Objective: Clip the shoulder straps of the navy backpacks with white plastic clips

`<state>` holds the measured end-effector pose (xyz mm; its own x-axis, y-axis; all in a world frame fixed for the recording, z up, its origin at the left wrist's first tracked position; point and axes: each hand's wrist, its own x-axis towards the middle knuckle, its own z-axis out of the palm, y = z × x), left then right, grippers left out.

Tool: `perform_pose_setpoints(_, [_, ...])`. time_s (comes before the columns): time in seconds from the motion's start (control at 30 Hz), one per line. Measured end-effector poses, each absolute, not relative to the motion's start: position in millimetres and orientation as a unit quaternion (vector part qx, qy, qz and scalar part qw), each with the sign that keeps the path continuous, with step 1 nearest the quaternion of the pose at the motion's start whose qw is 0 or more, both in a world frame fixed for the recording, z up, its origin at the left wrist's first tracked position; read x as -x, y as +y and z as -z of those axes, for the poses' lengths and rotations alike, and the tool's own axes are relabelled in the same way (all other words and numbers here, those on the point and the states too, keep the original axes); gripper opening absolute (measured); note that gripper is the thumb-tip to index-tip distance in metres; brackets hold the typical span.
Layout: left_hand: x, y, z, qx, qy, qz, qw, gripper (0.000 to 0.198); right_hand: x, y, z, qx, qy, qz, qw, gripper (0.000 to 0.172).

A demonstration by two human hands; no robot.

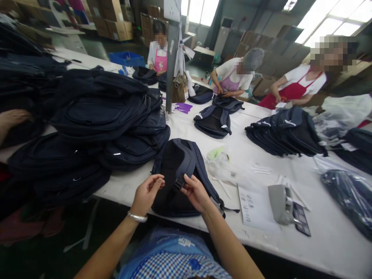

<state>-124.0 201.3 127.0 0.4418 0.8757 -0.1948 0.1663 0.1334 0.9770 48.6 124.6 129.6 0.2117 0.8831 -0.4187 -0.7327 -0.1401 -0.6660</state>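
Observation:
A dark navy backpack (167,197) lies on the white table in front of me, its padded shoulder straps (187,157) facing up. My right hand (196,192) pinches a black plastic buckle (179,182) at the lower end of a strap. Just left of the buckle, my left hand (148,192) is raised over the backpack's edge, thumb and forefinger brought together; whether something small is between them is too small to tell. A silver bracelet (137,217) circles my left wrist.
Piled backpacks (99,104) stand at the left, near another person's hand (13,120). More backpacks (286,131) are stacked at the right. A tape dispenser (280,203), paper sheet (254,207) and plastic bag (221,164) lie right of me. Several people work across the table (241,143).

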Motion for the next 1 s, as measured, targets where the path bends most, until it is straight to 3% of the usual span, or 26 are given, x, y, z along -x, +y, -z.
perform_pose_setpoints(0.17, [136,181,-131,-0.648,0.435,-0.250,0.573,0.041,-43,153,-159,0.424,-0.066,-0.604,0.671,0.017])
perform_pose_setpoints(0.33, [130,194,-153,-0.682,0.430,-0.324,0.496,0.029,-35,173,-185,0.385,-0.052,-0.645,0.658,0.015])
perform_pose_setpoints(0.43, [136,217,-173,-0.690,0.408,-0.324,0.501,0.033,-36,189,-198,0.378,-0.070,-0.668,0.637,0.015])
perform_pose_setpoints(0.57, [149,244,-183,-0.713,0.401,-0.298,0.491,0.037,-40,213,-205,0.445,-0.096,-0.590,0.666,0.006])
perform_pose_setpoints(1.0, [188,224,-103,-0.661,0.482,-0.217,0.532,0.036,-54,263,-173,0.543,-0.193,-0.456,0.678,0.016])
